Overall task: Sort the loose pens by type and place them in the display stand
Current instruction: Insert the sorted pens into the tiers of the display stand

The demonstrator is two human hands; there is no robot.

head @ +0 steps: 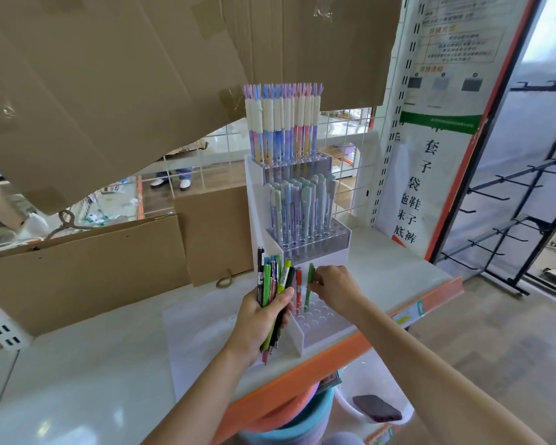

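A tiered clear acrylic display stand (326,329) stands on the white shelf. Its top tier holds tall pastel pens (283,123); the middle tier holds capped pastel pens (302,207). In the lowest tier a red pen (298,289) and a green pen (308,290) stand upright in the holes. My right hand (334,285) pinches the top of the green pen. My left hand (264,316) grips a bundle of loose pens (272,277), green, black and pink, just left of the stand.
Cardboard boxes (87,268) stand behind and to the left on the shelf (77,364). Flattened cardboard hangs overhead. A wire grid is behind the stand. Below the orange shelf edge (302,374) are stacked basins and a dark phone (377,407). A black rack stands at right.
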